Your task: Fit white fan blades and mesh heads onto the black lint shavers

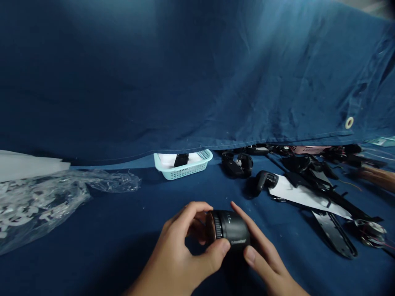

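A short black cylinder (232, 230) with a ribbed ring and small white print is held between my hands, low in the middle of the view. My left hand (188, 250) is closed round its left end, with the thumb pressed on the front beside the ring. A copper-coloured face shows at that end. My right hand (265, 257) grips the right end between thumb and fingers. The underside of the cylinder is in shadow, and it is lens-like in shape, though I cannot tell its exact kind.
A light blue basket (187, 170) holds a black piece. Rightward lie black curved parts (237, 164), a white sheet (308, 195) and a long black shell (336, 234). A plastic bag of white parts (40, 201) lies left. Blue cloth (185, 74) hangs across the back. Another person's hand (378, 176) shows at far right.
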`<action>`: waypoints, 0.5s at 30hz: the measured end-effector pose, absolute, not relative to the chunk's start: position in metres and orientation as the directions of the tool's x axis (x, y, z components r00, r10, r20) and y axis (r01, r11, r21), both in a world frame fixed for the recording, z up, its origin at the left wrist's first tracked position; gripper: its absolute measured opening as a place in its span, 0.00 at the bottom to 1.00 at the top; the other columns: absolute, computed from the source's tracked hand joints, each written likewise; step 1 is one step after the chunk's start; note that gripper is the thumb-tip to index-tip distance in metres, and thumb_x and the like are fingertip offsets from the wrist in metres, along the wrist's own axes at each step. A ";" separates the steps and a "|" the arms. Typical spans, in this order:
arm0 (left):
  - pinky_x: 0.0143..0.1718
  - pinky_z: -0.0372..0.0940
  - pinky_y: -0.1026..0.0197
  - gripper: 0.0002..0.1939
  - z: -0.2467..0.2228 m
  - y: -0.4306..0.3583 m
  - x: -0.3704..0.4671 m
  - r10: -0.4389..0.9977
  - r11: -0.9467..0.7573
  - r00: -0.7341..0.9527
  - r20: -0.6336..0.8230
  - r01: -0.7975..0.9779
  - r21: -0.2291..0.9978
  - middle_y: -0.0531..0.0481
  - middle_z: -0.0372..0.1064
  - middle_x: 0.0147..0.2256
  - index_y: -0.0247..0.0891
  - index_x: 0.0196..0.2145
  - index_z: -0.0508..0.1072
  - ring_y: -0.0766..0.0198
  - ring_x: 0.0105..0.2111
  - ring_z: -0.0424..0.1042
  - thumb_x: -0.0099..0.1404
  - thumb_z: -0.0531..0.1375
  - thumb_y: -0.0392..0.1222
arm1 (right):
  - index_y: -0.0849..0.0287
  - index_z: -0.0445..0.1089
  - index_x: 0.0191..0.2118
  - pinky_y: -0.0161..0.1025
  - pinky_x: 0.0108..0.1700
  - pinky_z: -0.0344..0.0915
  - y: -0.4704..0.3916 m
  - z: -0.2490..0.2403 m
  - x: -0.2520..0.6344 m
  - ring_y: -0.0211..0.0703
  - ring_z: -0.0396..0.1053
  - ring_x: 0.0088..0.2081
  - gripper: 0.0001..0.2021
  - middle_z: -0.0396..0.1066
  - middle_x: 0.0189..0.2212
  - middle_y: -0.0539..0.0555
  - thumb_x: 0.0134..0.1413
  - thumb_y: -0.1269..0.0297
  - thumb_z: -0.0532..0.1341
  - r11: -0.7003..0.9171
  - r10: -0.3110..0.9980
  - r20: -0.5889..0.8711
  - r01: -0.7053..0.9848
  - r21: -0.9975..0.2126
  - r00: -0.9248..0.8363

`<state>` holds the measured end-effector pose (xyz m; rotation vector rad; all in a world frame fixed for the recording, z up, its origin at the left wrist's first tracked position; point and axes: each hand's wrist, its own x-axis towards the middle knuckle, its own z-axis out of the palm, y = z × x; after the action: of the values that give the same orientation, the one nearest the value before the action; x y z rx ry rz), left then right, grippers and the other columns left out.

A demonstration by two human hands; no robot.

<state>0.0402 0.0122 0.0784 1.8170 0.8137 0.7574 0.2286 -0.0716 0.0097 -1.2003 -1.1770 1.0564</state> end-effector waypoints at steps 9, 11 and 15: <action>0.54 0.64 0.46 0.37 0.045 0.005 0.041 0.784 -0.496 0.546 0.297 0.262 0.828 0.41 0.66 0.54 0.44 0.51 0.69 0.41 0.53 0.66 0.45 0.72 0.58 | 0.59 0.78 0.41 0.55 0.46 0.71 -0.058 0.005 0.205 0.58 0.77 0.40 0.31 0.80 0.36 0.60 0.60 0.39 0.48 -0.233 0.972 -0.215 -0.378 -0.896 -0.090; 0.54 0.64 0.47 0.37 0.040 0.007 0.043 0.750 -0.461 0.591 0.296 0.147 0.875 0.40 0.65 0.55 0.44 0.48 0.71 0.42 0.53 0.66 0.41 0.74 0.58 | 0.56 0.77 0.43 0.53 0.45 0.73 -0.059 0.003 0.205 0.57 0.77 0.39 0.28 0.80 0.36 0.57 0.58 0.39 0.51 -0.166 0.985 -0.149 -0.252 -0.953 -0.085; 0.51 0.66 0.50 0.31 0.032 0.011 0.048 0.701 -0.328 0.648 0.299 -0.080 0.941 0.40 0.70 0.50 0.41 0.39 0.73 0.45 0.50 0.70 0.39 0.73 0.57 | 0.48 0.75 0.48 0.47 0.43 0.75 -0.063 0.002 0.202 0.55 0.77 0.43 0.23 0.80 0.38 0.50 0.57 0.41 0.54 -0.081 0.996 -0.073 -0.140 -0.987 -0.059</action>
<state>0.0480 0.0112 0.0319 1.7355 0.5056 0.8606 0.2024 -0.0634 0.0020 -1.1321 -1.1035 1.3695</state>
